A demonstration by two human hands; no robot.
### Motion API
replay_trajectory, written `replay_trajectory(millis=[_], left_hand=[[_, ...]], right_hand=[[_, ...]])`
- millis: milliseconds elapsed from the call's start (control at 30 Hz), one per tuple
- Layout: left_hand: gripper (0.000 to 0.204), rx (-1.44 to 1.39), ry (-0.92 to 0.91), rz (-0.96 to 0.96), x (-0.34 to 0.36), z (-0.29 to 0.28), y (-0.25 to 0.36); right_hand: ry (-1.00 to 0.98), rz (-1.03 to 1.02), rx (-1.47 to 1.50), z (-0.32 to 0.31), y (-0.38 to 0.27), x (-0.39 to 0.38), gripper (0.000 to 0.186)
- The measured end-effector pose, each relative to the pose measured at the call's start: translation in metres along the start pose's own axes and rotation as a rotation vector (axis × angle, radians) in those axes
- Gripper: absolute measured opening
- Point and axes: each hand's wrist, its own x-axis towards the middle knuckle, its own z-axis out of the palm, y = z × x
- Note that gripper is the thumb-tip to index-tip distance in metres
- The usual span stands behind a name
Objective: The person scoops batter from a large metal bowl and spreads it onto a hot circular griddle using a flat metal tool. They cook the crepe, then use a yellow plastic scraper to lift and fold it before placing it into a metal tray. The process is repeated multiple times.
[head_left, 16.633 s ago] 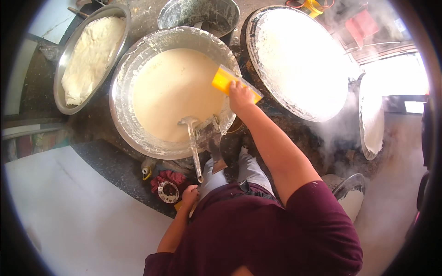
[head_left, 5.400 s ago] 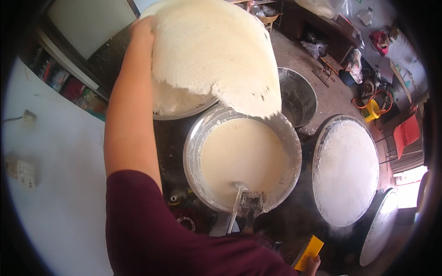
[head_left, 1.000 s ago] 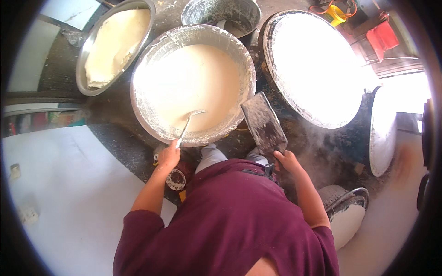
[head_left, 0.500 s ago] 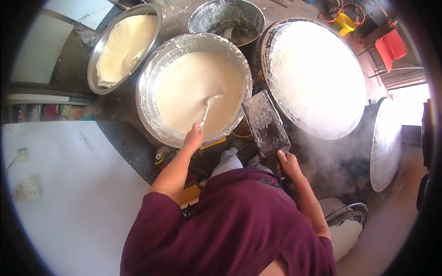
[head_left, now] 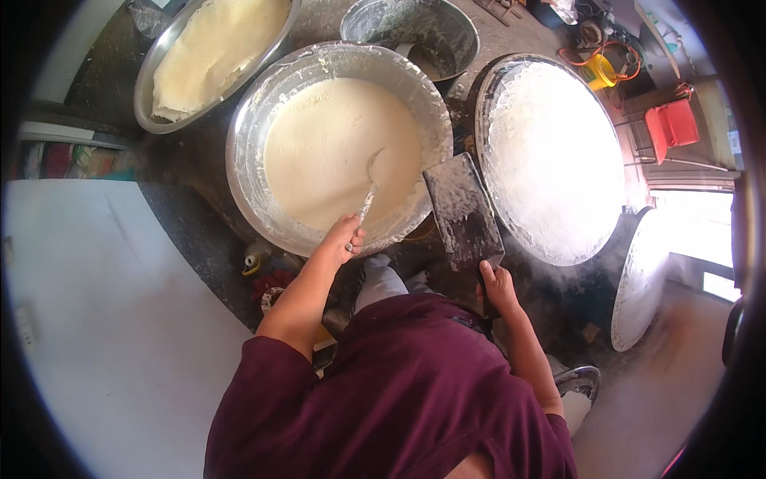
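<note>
My left hand [head_left: 344, 237] is closed around the handle of a batter-smeared ladle [head_left: 367, 203]. Its lower end dips into pale, creamy batter [head_left: 319, 152], so its head is hidden. The batter lies in a wide metal basin [head_left: 249, 172] with splashes dried on its walls. My right hand [head_left: 498, 289] grips the handle of a dark rectangular paddle [head_left: 464, 214], crusted with whitish residue. The paddle is tilted between the basin and a large round griddle [head_left: 550, 160], whose top is bright white.
An oval metal tray [head_left: 145, 100] holding pale sheets stands at the far left. Behind the basin is a metal tub [head_left: 467, 40]. A round lid [head_left: 638, 287] leans at the right amid steam. A white surface [head_left: 104, 319] spans the left; a red chair [head_left: 670, 128] stands far right.
The view has shifted and turned slightly. The ladle has moved a little through the batter, and my left hand still holds it. The paddle stays in my right hand, nearly unmoved.
</note>
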Motion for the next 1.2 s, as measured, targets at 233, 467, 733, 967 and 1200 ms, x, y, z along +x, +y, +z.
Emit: replay_trajectory(millis=[233, 467, 733, 967, 1200], left_hand=[[0.012, -0.482, -0.264, -0.142, -0.020, -0.013, -0.009], [0.012, -0.502, -0.367, -0.124, -0.035, -0.033, -0.005], [0.010, -0.272, -0.226, -0.165, -0.109, -0.027, 0.049], [0.021, 0.068, -0.112, -0.169, -0.193, 0.049, 0.086], [0.020, 0.257, -0.213, -0.273, -0.228, 0.193, 0.057]], right_hand=[[0.037, 0.018, -0.027, -0.002, 0.004, 0.009, 0.046], [-0.033, 0.052, -0.104, 0.014, -0.004, 0.037, 0.046], [0.096, 0.016, -0.206, 0.003, 0.040, 0.027, 0.057], [-0.091, 0.015, 0.043, 0.018, 0.052, 0.041, 0.060], [-0.068, -0.129, 0.507, -0.005, 0.088, 0.042, 0.062]])
